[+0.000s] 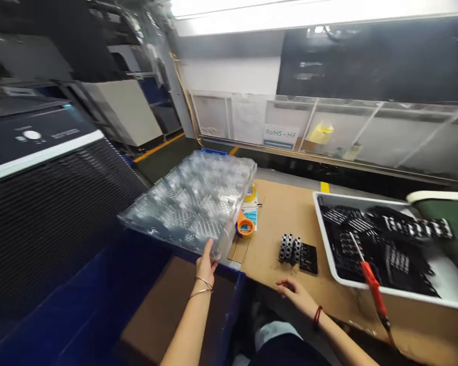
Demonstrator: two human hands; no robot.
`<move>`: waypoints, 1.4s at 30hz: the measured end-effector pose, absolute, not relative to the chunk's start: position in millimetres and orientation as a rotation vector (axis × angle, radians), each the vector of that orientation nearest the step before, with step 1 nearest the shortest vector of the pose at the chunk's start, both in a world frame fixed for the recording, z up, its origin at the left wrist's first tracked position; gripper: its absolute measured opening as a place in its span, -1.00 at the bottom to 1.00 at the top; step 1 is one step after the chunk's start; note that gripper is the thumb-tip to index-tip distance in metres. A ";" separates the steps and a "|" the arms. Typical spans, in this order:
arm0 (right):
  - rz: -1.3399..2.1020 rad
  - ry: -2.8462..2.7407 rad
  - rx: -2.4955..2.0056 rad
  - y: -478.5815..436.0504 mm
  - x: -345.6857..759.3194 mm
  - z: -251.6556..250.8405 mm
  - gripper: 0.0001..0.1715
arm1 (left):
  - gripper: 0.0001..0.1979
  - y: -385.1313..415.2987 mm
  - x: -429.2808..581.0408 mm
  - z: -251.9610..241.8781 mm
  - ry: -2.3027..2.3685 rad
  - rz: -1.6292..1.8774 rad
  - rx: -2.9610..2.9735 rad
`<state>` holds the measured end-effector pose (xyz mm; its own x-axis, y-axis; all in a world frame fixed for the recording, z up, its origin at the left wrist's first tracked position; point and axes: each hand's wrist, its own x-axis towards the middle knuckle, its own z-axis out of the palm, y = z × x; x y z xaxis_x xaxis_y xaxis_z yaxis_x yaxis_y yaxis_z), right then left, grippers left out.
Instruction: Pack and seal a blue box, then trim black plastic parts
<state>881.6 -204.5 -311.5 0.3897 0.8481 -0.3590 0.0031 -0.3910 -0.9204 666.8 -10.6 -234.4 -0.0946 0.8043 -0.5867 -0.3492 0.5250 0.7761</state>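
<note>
My left hand [206, 259] grips the near right corner of a clear plastic blister tray [191, 198], thumb on top and the fingers mostly hidden below. The tray has rows of moulded pockets and is held tilted over the left end of the bench. My right hand [292, 293] hovers at the bench's front edge, holding nothing, its fingers loosely bent and apart. Just beyond it, several small black parts with round silver holes [290, 249] stand beside a flat black piece [309, 258] on the cardboard.
A white bin [324, 244] of black parts stands at right, with a red-handled soldering iron or similar tool [374, 287] across its front rim. Tape rolls, one in an orange holder [246, 225], lie right of the tray. A blue crate [229, 325] sits below it.
</note>
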 end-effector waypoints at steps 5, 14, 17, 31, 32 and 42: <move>0.951 -0.749 -1.876 -307.4 876.1 -309.7 -0.80 | -0.78 1.7 667.2 -225.3 1.387 0.969 0.534; 0.218 -0.524 -1.957 -373.2 946.8 -286.7 -0.68 | -0.68 -18.0 672.3 -206.2 1.589 1.072 0.825; 0.048 -0.499 -2.004 -378.2 985.2 -288.2 -0.60 | -0.55 -62.5 709.8 -229.0 1.591 1.185 1.072; -0.043 -0.597 -2.146 -377.1 1076.7 -309.8 -0.60 | -0.03 -97.6 935.5 -298.3 1.559 0.221 2.250; -0.095 -0.529 -2.175 -388.4 1086.1 -308.9 -0.60 | -0.03 -94.8 939.4 -301.0 1.564 0.169 2.275; -0.375 -0.107 -2.244 -387.6 1087.7 -301.6 -0.24 | -0.20 -43.9 926.2 -292.4 1.419 0.018 2.457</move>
